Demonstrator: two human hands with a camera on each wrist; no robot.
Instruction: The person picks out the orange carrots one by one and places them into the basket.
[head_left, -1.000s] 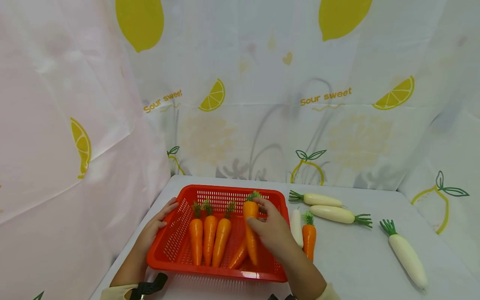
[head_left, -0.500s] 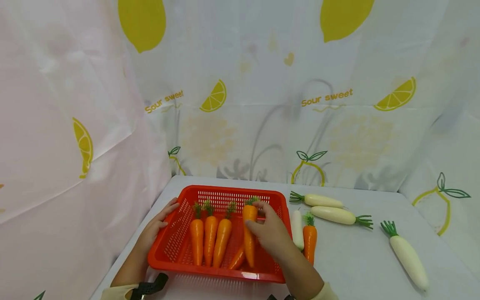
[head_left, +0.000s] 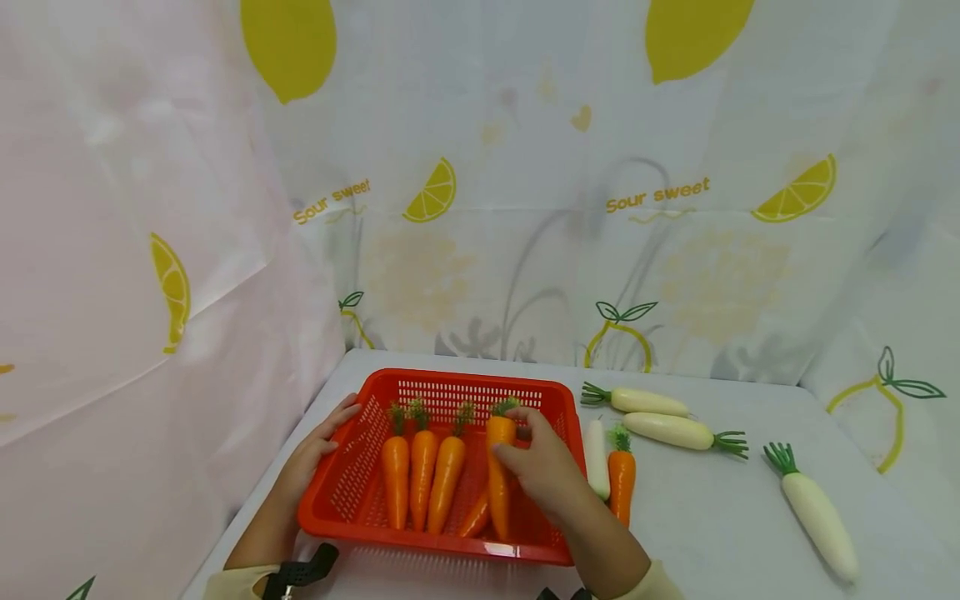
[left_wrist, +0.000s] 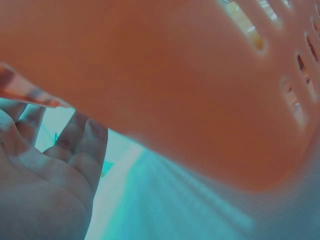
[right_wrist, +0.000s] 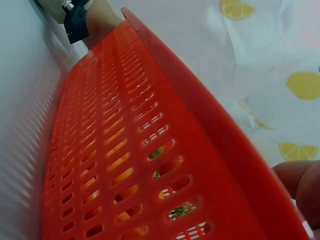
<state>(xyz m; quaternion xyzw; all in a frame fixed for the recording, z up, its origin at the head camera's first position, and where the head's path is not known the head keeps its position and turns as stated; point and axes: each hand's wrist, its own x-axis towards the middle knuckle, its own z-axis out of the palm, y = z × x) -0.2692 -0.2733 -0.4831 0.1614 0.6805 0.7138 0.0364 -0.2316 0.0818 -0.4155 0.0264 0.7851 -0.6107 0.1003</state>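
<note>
My right hand (head_left: 546,457) pinches an orange carrot (head_left: 498,479) near its leafy top, inside the red basket (head_left: 442,546). That carrot stands with its tip downward and partly covers another carrot (head_left: 474,515) lying below. To the left, several carrots lie in a row, among them one carrot (head_left: 396,479) nearest the left wall. My left hand (head_left: 306,458) rests against the basket's left rim with fingers extended. The left wrist view shows its palm and fingers (left_wrist: 87,150) under the rim. In the right wrist view, the basket wall (right_wrist: 120,145) hides the carrots except through its slots.
Right of the basket lie a white radish (head_left: 597,458) and another carrot (head_left: 622,483), side by side. Two radishes lie at the back (head_left: 667,430), and one radish (head_left: 819,521) lies far right. A lemon-print curtain (head_left: 525,250) hangs behind the white table (head_left: 705,517).
The carrot in my right hand has sunk slightly lower in the basket. My left hand keeps its place at the rim. The whole view has shifted slightly.
</note>
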